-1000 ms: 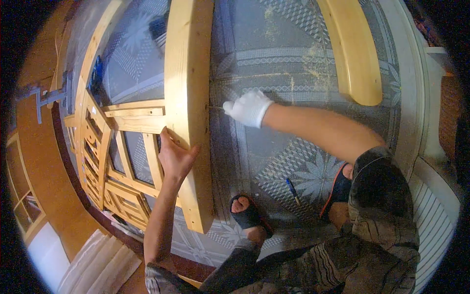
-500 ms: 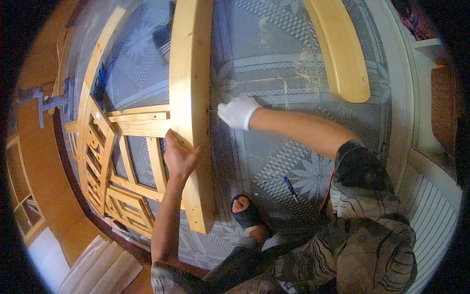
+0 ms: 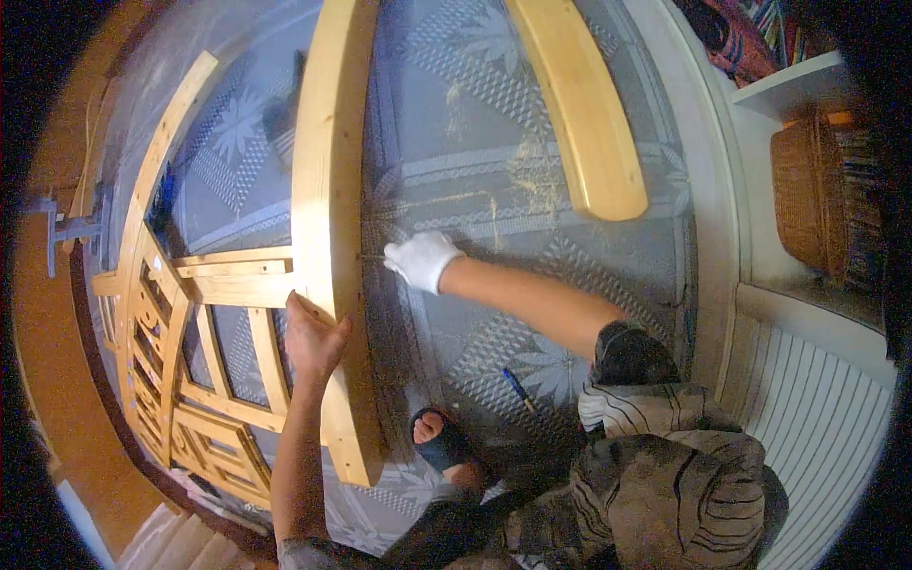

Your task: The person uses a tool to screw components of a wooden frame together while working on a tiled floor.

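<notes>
One wooden beam (image 3: 328, 190) between both hands (image 3: 316, 337) (image 3: 423, 260), left touching it.

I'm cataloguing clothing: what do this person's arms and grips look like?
The right grip wears a white glove; the left grip is bare. Both forearms are bare. The right sleeve is dark at its edge, then pale with dark stripes.

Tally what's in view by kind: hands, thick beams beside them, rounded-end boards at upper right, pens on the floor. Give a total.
Hands: 2 (bare left hand, gloved right hand)
Thick beam: 1
Rounded-end board: 1
Pen: 1
Total: 5
</notes>
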A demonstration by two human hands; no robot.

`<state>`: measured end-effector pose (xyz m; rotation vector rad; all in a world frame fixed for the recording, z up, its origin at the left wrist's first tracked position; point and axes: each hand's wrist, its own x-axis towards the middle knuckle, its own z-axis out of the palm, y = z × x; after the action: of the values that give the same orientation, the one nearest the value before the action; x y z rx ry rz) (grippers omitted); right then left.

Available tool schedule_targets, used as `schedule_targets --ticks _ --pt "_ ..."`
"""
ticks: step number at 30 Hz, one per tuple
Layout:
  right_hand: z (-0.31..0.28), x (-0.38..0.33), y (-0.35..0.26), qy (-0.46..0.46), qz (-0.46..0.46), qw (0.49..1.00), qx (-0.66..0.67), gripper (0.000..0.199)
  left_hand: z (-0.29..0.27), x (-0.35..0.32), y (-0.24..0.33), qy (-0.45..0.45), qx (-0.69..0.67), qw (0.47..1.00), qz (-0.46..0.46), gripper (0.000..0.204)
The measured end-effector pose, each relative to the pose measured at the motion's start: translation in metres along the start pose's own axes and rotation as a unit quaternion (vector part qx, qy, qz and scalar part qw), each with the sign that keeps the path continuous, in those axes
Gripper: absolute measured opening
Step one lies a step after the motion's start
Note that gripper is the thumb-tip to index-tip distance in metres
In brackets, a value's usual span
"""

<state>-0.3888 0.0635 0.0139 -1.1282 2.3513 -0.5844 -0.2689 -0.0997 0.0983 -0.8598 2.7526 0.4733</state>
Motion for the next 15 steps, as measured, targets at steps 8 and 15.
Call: schedule_targets --ticks 8,15 --pt "-0.005 -0.011 0.014 0.068 -0.028 0.997 -0.040 0.020 0.003 -0.005 0.006 0.000 -0.031 0.998 0.048 0.073" --pt "-0.002 -0.048 0.026 0.112 0.121 0.986 -0.035 0.017 0.010 -0.014 -0.029 0.013 -0.041 0.995 0.086 0.074"
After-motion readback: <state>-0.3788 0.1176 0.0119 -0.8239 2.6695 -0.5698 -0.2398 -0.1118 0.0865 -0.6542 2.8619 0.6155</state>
